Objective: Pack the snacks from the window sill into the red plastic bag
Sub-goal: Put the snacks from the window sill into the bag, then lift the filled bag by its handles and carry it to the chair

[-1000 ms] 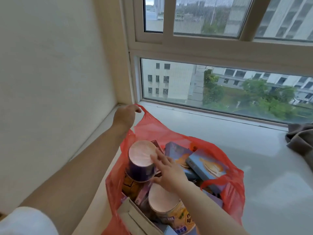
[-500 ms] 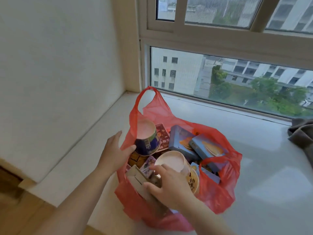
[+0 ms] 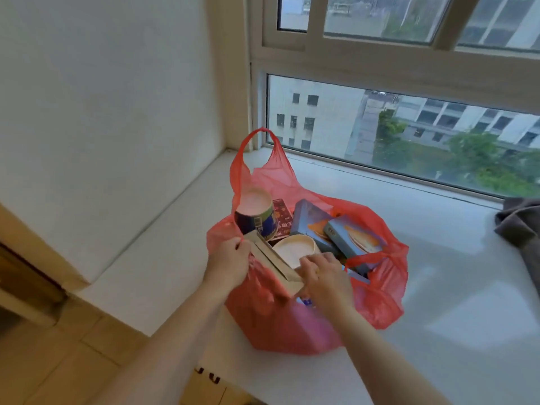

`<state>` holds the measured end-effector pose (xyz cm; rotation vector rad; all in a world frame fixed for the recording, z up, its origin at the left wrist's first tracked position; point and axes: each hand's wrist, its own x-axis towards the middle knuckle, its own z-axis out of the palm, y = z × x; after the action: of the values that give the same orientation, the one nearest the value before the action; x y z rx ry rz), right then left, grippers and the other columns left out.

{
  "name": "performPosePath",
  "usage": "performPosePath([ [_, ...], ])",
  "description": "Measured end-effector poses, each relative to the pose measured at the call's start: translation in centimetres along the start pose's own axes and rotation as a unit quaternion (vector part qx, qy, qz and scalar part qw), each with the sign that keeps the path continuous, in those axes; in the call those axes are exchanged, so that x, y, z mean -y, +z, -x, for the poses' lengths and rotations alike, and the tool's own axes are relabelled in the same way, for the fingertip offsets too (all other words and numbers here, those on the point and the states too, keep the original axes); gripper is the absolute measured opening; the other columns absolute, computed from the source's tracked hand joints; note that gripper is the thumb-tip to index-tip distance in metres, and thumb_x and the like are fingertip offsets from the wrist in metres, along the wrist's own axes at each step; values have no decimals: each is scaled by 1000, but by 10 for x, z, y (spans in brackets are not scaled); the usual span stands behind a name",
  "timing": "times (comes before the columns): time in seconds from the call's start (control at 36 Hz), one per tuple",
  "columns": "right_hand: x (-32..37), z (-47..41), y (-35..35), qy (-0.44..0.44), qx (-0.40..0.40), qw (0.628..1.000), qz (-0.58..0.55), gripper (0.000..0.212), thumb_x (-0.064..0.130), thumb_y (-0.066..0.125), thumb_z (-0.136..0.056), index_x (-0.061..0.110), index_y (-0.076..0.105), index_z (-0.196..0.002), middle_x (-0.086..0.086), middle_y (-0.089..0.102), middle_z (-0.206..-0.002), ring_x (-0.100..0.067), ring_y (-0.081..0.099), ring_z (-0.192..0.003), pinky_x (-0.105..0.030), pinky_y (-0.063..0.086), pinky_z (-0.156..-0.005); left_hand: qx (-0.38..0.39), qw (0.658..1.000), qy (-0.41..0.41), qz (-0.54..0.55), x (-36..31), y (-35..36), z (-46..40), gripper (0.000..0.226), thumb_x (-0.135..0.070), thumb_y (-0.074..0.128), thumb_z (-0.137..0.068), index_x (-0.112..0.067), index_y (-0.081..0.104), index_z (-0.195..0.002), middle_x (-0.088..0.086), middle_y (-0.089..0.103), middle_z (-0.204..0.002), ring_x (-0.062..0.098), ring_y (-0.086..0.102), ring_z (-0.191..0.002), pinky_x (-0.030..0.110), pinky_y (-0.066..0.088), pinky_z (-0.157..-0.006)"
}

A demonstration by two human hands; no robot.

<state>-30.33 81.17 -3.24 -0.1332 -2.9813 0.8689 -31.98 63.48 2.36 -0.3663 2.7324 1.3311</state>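
Note:
The red plastic bag (image 3: pixel 377 299) stands open on the white window sill (image 3: pixel 455 276), full of snacks. Inside are a dark blue cup (image 3: pixel 257 213) tipped on its side, a second cup with a pale lid (image 3: pixel 293 249), two blue boxes (image 3: pixel 350 238) and a dark red packet (image 3: pixel 283 217). A flat cardboard box (image 3: pixel 274 263) sticks out at the bag's near edge. My left hand (image 3: pixel 229 263) grips the bag's near-left rim beside that box. My right hand (image 3: pixel 325 277) rests on the box's right end with fingers curled over it. The far handle (image 3: pixel 261 138) stands upright.
The window (image 3: pixel 394 130) closes off the far side and a white wall (image 3: pixel 102 97) the left. A grey cloth (image 3: pixel 520 223) lies at the sill's right edge. The sill's front edge drops to a tiled floor (image 3: pixel 67 361) at lower left.
My left hand let go of the far handle a second ago and came back to the bag's near rim. My right hand shifted from the cups to the cardboard box. The view pulled back.

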Motion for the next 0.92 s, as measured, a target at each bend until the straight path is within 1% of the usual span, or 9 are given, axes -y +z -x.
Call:
performPosePath([
  [0.08,-46,-9,-9,146,-83,983,72,49,41,50,-89,14,49,-130,-9,48,-134,-26,44,-124,-37,39,-97,-33,993,-14,111,-10,2,-12,32,-26,38,-101,-13,61,-82,4,58,-75,11,53,-65,19,37,-54],
  [0.17,-80,-4,-14,246,22,946,210,62,50,49,-86,15,42,-136,-10,40,-144,-26,42,-128,-34,38,-98,-30,997,-23,74,-4,10,-28,34,-37,39,-99,-19,64,-85,2,64,-82,14,59,-75,27,49,-72],
  [0.25,-91,4,-23,297,88,925,222,41,39,39,-93,19,59,-123,-2,59,-128,-21,54,-119,-27,38,-92,-30,999,-22,16,6,17,-43,40,-53,39,-95,-27,67,-82,-4,66,-86,18,61,-83,37,51,-88],
  [0.39,-85,-10,-62,344,8,935,-88,32,13,43,-95,4,58,-122,-16,61,-123,-28,58,-112,-32,43,-90,29,995,26,-88,-11,16,-59,38,-41,37,-100,-21,63,-119,7,64,-119,26,56,-106,25,34,-82],
  [0.47,-59,-26,-102,329,-134,813,-461,19,5,42,-98,2,61,-99,-4,71,-67,-9,67,-61,-23,51,-63,61,991,55,-101,-18,16,-69,34,-38,38,-100,-22,67,-108,8,65,-113,21,52,-89,28,36,-76],
  [0.53,-44,-36,-127,302,-142,741,-582,28,5,39,-96,6,57,-75,-2,64,-45,-11,63,-41,-19,51,-49,62,990,72,-105,-18,16,-75,32,-37,40,-99,-22,68,-99,7,67,-104,20,52,-84,29,39,-74],
  [0.72,34,-48,-195,138,-37,778,-612,19,15,39,-81,11,44,-63,-3,45,-48,-12,44,-36,-16,34,-41,4,976,171,-134,-1,16,-80,32,-31,32,-102,-23,62,-104,8,67,-98,28,60,-87,35,47,-73],
  [0.83,59,-49,-186,51,-17,747,-662,19,17,53,-72,18,54,-53,2,47,-46,-10,38,-42,-16,32,-40,11,962,205,-179,-3,17,-88,33,-33,34,-101,-24,61,-118,11,67,-110,32,61,-98,34,46,-77],
  [0.92,53,-60,-175,65,-80,781,-616,21,7,46,-88,16,48,-69,5,47,-45,-10,43,-44,-21,36,-47,15,958,223,-180,-4,16,-96,32,-36,37,-99,-24,64,-111,8,68,-106,28,63,-93,35,50,-75],
])
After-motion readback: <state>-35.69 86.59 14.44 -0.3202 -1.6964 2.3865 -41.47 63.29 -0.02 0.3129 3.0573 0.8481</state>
